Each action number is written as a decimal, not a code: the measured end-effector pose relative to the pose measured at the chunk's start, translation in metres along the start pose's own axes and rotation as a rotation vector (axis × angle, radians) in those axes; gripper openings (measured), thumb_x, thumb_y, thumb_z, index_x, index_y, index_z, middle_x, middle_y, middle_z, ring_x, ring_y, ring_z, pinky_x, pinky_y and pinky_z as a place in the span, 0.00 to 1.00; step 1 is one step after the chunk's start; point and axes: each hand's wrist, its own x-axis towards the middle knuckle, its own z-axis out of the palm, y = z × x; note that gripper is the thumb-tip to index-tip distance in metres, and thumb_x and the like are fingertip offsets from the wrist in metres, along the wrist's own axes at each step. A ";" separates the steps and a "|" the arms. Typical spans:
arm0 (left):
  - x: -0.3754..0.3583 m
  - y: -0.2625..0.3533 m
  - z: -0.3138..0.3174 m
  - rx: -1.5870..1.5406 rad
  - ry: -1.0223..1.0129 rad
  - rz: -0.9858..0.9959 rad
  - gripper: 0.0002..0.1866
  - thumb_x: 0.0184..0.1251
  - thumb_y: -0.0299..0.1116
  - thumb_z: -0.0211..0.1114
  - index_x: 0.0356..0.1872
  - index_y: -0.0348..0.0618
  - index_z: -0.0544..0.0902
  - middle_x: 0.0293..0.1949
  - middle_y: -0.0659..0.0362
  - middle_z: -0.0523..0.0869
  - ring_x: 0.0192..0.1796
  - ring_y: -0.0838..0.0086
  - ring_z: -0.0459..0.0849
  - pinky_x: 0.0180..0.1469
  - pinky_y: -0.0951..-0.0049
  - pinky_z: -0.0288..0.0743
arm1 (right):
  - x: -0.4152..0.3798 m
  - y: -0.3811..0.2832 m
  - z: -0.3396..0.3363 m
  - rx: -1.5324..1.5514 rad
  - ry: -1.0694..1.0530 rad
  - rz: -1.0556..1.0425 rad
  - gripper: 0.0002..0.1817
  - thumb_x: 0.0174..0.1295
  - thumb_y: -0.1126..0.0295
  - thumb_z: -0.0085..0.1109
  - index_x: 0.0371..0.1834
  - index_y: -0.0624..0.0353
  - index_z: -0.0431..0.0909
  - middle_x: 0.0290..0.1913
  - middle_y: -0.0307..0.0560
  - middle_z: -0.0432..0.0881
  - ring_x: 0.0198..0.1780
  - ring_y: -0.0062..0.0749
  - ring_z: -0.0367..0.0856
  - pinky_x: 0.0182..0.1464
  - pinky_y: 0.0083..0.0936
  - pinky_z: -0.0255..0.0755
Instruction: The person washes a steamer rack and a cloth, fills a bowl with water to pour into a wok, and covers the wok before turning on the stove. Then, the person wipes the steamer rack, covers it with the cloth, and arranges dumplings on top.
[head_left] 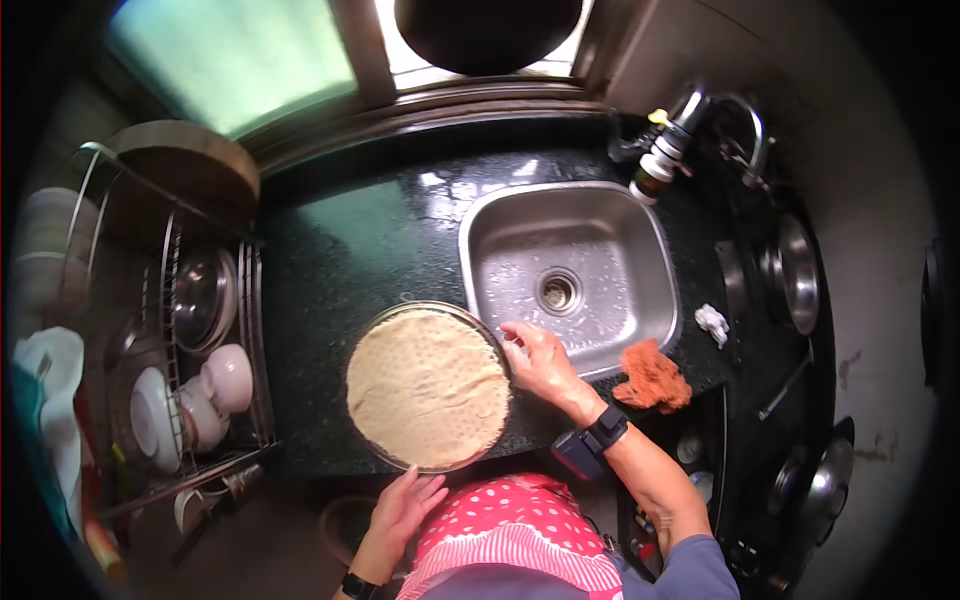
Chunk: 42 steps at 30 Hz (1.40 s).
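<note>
A round pan with a thin rim sits at the counter's front edge, left of the sink. Inside it lies a flat, pale, dimpled sheet that looks like dough, with slight creases across its middle. My right hand is at the pan's right rim, fingers curled against it beside the sink edge. Below the near rim is my left hand, its fingers extended and apart, fingertips right at the pan's edge.
A steel sink with water drops lies right of the pan. An orange cloth and a crumpled white piece rest beside it. The faucet stands behind. At left, a wire rack holds bowls and plates.
</note>
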 end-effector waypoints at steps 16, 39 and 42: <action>-0.018 -0.030 0.009 -0.237 -0.148 0.490 0.29 0.68 0.34 0.61 0.68 0.42 0.63 0.64 0.52 0.71 0.66 0.57 0.70 0.66 0.49 0.66 | -0.018 -0.012 0.003 0.823 -0.414 0.494 0.10 0.62 0.67 0.63 0.42 0.61 0.83 0.32 0.31 0.82 0.30 0.12 0.74 0.35 0.13 0.69; -0.038 0.009 0.034 0.186 -0.261 0.579 0.29 0.67 0.34 0.62 0.67 0.40 0.64 0.62 0.54 0.75 0.63 0.62 0.75 0.65 0.55 0.68 | -0.015 -0.065 -0.046 -0.190 0.061 -0.409 0.18 0.66 0.60 0.53 0.50 0.60 0.78 0.67 0.64 0.65 0.72 0.48 0.59 0.71 0.46 0.51; -0.019 0.011 0.043 0.145 -0.292 0.520 0.29 0.67 0.35 0.62 0.67 0.40 0.64 0.62 0.54 0.75 0.64 0.61 0.73 0.66 0.54 0.66 | -0.043 -0.064 -0.061 -0.400 0.070 -0.591 0.20 0.59 0.60 0.59 0.50 0.61 0.78 0.68 0.59 0.65 0.73 0.47 0.57 0.71 0.56 0.47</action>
